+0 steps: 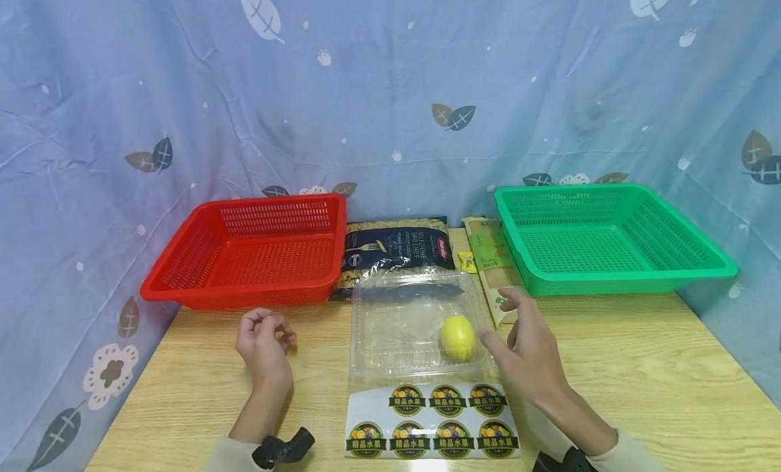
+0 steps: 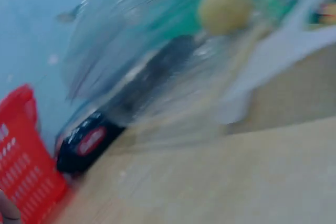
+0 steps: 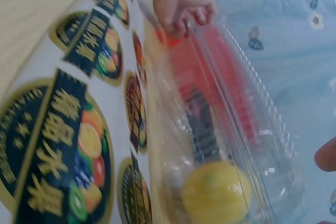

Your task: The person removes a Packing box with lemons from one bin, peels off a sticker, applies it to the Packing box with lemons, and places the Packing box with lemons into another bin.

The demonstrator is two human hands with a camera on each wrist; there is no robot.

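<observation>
A clear plastic clamshell container [image 1: 390,323] lies in the middle of the table, with a round yellow fruit, lemon-like, [image 1: 458,338] inside at its right. Whether its lid is fastened I cannot tell. Left of the container, apart from it, my left hand [image 1: 266,346] hovers with loosely curled fingers and holds nothing. My right hand [image 1: 531,353] is at the container's right edge, thumb and fingers spread and nothing gripped; whether the thumb touches the plastic is unclear. In front lies a white sheet of round fruit stickers [image 1: 433,421]. The left wrist view is blurred.
A red basket [image 1: 244,292] stands at the back left, a green basket [image 1: 628,279] at the back right. Between them lie a dark pasta bag [image 1: 396,248], a small yellow packet [image 1: 467,262] and a green-and-brown package [image 1: 491,251]. A blue curtain [image 1: 390,85] closes off the back.
</observation>
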